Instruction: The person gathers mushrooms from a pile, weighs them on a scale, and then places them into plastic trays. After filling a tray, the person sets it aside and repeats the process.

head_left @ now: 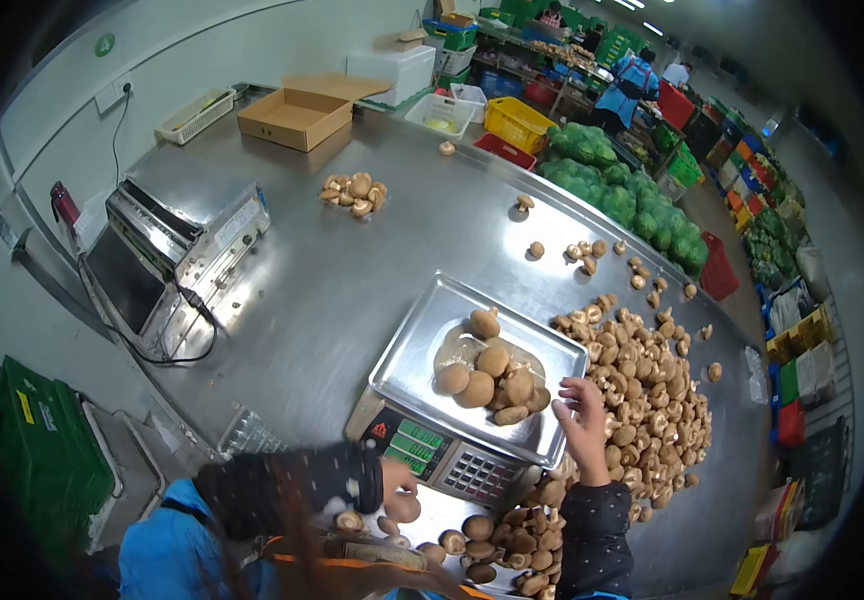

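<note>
A digital scale (432, 455) with green-lit numbers carries a metal weighing pan (407, 372). In the pan, several brown mushrooms (493, 360) lie in and around what looks like a clear plastic tray (449, 350). My right hand (582, 420) is over the pan's right edge, fingers bent and apart, holding nothing I can see. In front of the scale, my left hand (399, 488) curls around a brown mushroom (404, 508). Loose mushrooms (512, 545) lie below the scale, close to my body. To the right spreads a large mushroom pile (652, 400).
A wrapping machine (177, 235) stands on the left of the steel table (302, 270). Farther back are a packed mushroom tray (354, 193) and an open cardboard box (295, 118). Empty clear trays (250, 432) are stacked at the left edge. Beyond the table lie green cabbages (622, 190); co-workers (632, 88) stand farther off.
</note>
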{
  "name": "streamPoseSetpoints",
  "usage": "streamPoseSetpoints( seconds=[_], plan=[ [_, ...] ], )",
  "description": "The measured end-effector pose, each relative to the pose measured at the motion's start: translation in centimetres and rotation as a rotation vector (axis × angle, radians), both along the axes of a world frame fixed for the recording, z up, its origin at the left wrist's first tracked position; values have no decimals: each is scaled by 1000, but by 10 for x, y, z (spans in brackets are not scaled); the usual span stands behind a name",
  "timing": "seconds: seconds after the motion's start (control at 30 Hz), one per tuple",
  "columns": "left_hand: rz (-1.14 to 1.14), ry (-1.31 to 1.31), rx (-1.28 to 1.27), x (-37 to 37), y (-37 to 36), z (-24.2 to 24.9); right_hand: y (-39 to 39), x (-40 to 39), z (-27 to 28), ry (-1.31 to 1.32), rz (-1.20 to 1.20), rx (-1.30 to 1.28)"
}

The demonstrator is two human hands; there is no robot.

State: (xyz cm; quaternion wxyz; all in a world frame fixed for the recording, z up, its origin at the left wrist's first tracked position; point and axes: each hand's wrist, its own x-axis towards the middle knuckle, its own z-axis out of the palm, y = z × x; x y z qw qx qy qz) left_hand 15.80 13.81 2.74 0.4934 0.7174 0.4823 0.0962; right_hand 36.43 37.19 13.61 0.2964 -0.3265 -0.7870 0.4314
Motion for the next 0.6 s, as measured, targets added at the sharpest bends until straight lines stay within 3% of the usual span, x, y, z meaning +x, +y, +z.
streamPoseSetpoints(
  seconds=[0.03,0.07,0.1,0.13,0.17,0.23,0.3,0.33,0.37,0.43,0.5,0.53,0.6],
  plan=[
    [113,-96,88,-18,18,58,0,11,-6,32,-40,-101],
    [258,-227,178,-31,40,83,-5,18,-6,13,-105,-141],
    [444,-62,164,-40,65,118,-10,22,-4,40,-95,-119],
    [622,-21,309,-45,92,145,-15,28,-9,-66,-80,90],
    [632,76,485,-54,124,148,-20,32,-12,-171,-65,301],
    [518,318,888,-68,179,132,-24,22,-17,-185,-135,171],
    [465,434,727,-65,218,110,-30,3,-12,-220,-101,179],
    [459,431,733,-61,233,100,-33,-8,-9,-192,-82,320],
    [427,521,532,-56,247,90,-37,-19,-6,-163,-63,459],
    [312,641,139,-53,271,75,-38,-36,-1,-163,-23,474],
    [153,588,377,-69,260,61,-35,-43,-8,-208,-29,477],
    [141,589,375,-73,255,59,-33,-45,-13,-231,0,486],
    [461,351,543,-82,245,58,-34,-49,-16,-251,24,493]
  ],
)
